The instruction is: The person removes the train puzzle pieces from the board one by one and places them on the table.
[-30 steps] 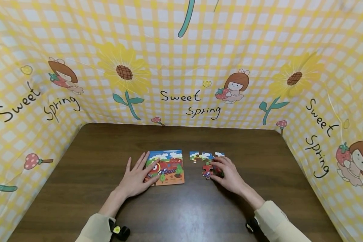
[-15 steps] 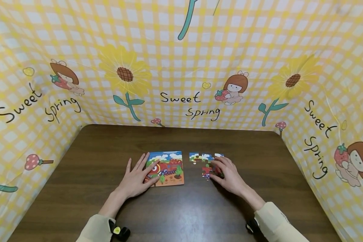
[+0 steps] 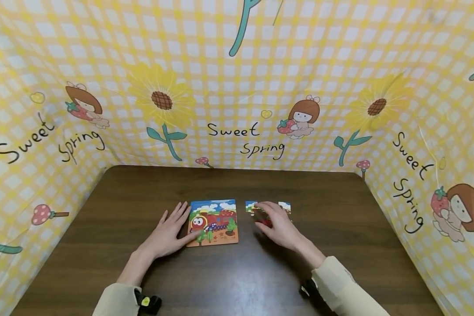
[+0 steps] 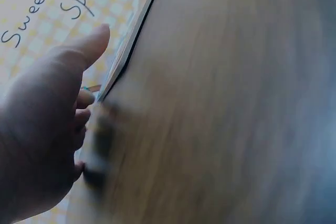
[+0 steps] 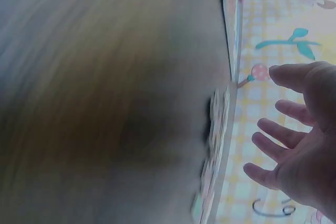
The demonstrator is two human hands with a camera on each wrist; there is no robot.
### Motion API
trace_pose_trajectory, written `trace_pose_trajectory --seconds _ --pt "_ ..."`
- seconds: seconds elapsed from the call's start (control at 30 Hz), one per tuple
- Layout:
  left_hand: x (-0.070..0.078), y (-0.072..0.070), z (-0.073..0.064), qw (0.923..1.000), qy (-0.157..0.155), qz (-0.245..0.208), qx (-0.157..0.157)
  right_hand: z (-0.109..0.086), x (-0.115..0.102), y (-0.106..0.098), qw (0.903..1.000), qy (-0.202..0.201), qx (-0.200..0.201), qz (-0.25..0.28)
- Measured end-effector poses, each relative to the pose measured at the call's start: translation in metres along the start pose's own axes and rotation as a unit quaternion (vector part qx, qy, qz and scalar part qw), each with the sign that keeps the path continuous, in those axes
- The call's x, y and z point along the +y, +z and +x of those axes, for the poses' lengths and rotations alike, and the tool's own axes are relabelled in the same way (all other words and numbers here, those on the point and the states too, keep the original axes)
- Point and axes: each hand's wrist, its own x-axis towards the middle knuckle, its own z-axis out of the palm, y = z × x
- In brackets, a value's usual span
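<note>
A square jigsaw board [image 3: 219, 237] with a cartoon train picture lies on the table, left of centre. My left hand [image 3: 162, 237] is at its left edge, with fingers straight and the thumb over the lower left corner. In the left wrist view, the thumb [image 4: 89, 48] points toward the board's edge [image 4: 134, 38]. Loose puzzle pieces [image 3: 285, 206] lie right of the board, partly hidden by my right hand [image 3: 280, 226]. That hand is above them with fingers apart and slightly bent. Nothing shows between its fingers in the right wrist view.
The brown wooden table [image 3: 237, 285] is bounded at the back and sides by a yellow checked cloth [image 3: 237, 96] with flower and cartoon prints. A narrow strip of table separates the board from the pieces.
My right hand has moved left over the loose pieces, covering the middle ones. My left hand has shifted left, so its fingers no longer cover the train's face.
</note>
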Motion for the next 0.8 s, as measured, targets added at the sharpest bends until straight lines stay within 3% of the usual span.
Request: trace_pose_trajectory --seconds 0.23,0.43,0.57,0.67,0.8 --pt "-0.003 -0.003 -0.002 0.9999 0.007 0.010 -0.012 0.027 -0.070 -0.004 0.9946 0.060 -0.078 0.034" --pt "-0.004 -0.003 -0.004 0.9997 0.014 0.021 -0.001 0.051 -0.091 0.018 0.9877 0.062 -0.114 0.087" --pt "-0.006 0.000 -0.004 0.9995 0.019 0.023 0.006 0.062 -0.082 0.047 0.9869 0.030 -0.118 0.105" --pt "-0.007 0.002 -0.004 0.9996 0.018 0.022 0.003 0.069 -0.064 0.077 0.9905 0.008 -0.111 0.081" --pt "-0.009 0.005 -0.003 0.9997 0.017 0.016 0.003 0.078 -0.053 0.102 0.9941 0.013 -0.102 0.037"
